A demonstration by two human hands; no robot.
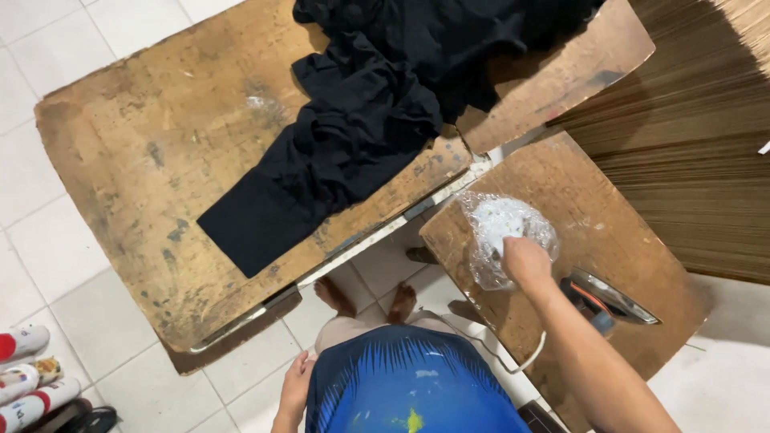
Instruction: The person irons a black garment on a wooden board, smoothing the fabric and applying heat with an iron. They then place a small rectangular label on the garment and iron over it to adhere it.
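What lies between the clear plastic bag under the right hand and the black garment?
In the head view, bare worn wood and the floor gap between the two tables separate the clear plastic bag from the black garment.

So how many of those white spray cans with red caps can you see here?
3, all lying at the bottom left corner on the floor: top can, middle can, lower can. All three run past the frame edge, so more may lie out of view.

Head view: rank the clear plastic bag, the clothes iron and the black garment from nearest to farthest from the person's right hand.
1. Clear plastic bag: under the right hand, touching it.
2. Clothes iron: just right of the hand, same small board.
3. Black garment: on the large board, far left.
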